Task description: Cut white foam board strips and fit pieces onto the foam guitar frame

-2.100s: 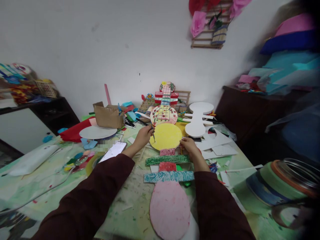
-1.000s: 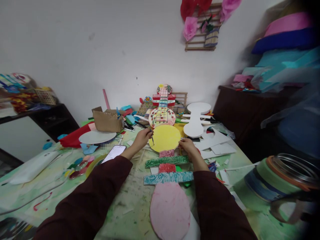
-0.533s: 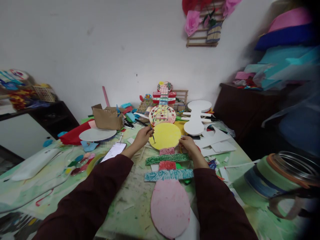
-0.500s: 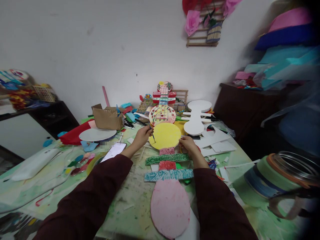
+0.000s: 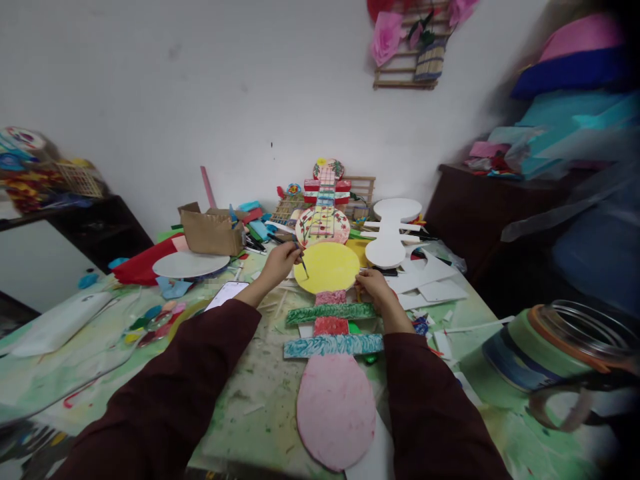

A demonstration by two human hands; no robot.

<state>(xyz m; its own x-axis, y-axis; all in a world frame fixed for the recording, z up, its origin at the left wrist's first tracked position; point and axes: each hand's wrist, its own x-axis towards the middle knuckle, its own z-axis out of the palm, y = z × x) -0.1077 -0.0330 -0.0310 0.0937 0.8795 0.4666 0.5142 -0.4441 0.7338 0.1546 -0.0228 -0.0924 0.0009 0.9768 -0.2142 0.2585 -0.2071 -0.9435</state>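
Centrally, a flat, multicoloured board cut-out, shaped like a stringed instrument, lies lengthwise on the paint-stained green counter, its round yellow disc farthest from the person and its pale pink oval nearest. It looks light and fairly stiff, perhaps weakest at the narrow neck; the disc's rim seems the safest hold, away from any damp paint. The left hand is closed in a pinch around a thin dark paintbrush, tip at the disc's left part; the right hand has thumb and fingers together, apparently pinching the right rim. Beyond stands a flower-painted instrument model, with a plain white cut-out to its right.
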